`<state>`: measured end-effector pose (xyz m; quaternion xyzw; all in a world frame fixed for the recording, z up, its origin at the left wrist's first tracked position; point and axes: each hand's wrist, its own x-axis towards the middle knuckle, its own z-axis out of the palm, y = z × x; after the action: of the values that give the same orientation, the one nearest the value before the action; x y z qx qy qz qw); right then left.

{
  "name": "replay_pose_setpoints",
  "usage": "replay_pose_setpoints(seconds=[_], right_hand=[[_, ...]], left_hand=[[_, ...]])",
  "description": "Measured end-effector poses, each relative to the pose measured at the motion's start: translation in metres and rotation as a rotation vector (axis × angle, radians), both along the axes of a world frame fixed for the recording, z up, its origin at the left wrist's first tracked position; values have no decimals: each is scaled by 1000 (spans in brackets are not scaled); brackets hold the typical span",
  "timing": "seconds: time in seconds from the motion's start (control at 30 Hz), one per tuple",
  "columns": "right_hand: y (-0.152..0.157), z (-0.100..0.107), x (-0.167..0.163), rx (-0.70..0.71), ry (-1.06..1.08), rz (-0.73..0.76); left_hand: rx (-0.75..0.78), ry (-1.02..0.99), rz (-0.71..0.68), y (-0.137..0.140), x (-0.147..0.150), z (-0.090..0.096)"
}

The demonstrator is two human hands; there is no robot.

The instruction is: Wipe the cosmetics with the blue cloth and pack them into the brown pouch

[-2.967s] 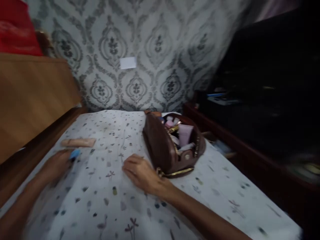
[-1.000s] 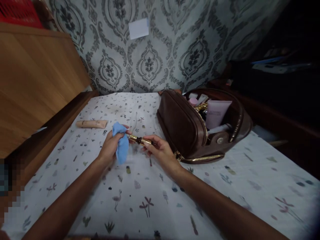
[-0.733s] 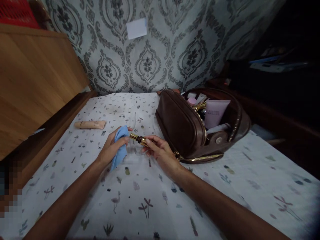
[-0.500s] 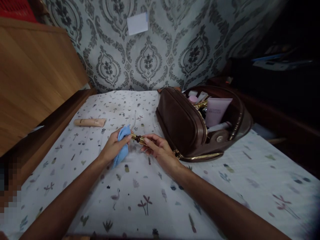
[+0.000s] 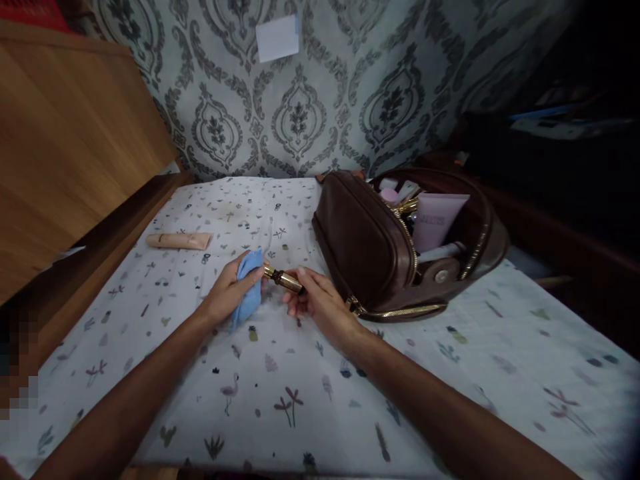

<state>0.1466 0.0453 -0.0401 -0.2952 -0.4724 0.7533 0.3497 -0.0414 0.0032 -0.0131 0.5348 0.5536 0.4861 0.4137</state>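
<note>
Right hand (image 5: pixel 327 308) slid back, showing more gold tube (image 5: pixel 289 282). Mid-frame, it slanted down-right between both hands. Left hand (image 5: pixel 231 288) pinched blue cloth (image 5: pixel 247 303) by its top end; I couldn't tell if right gripped.

Behind the white printed sheet (image 5: pixel 330 427) rises a grey damask-patterned wall (image 5: pixel 345 40) bearing a white rectangle (image 5: pixel 277 39), with wooden furniture (image 5: pixel 75 100) left of the sheet and dim light fading nearly black to its right.
</note>
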Motion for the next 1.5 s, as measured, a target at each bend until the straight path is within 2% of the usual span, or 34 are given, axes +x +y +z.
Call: replay_pose_setpoints(seconds=[0.37,0.57,0.7,0.8,0.9,1.07,1.23,1.3,1.37,1.5], right_hand=[[-2,0,-1,48,-31,77],[-1,0,-2,111,-77,37],[-2,1,-2,152,-155,68],[-4,3,-1,134,-179,135],[-5,5,0,139,-202,181],[-8,3,-2,274,-173,221],[-13,-2,-3,388,-191,222],[-14,-1,-2,375,-191,212],[-14,1,-1,303,-165,251],[-12,7,1,35,-6,400]], left_hand=[[49,-9,34,0,-1,-2],[74,33,20,-1,-1,0],[143,211,3,-3,0,1],[215,398,-90,-6,2,4],[241,474,-137,-8,3,5],[140,336,-20,-9,3,3],[50,197,-33,-8,3,-1],[39,148,-35,-7,3,-1],[39,109,-34,-7,4,0],[32,42,-49,-9,5,2]])
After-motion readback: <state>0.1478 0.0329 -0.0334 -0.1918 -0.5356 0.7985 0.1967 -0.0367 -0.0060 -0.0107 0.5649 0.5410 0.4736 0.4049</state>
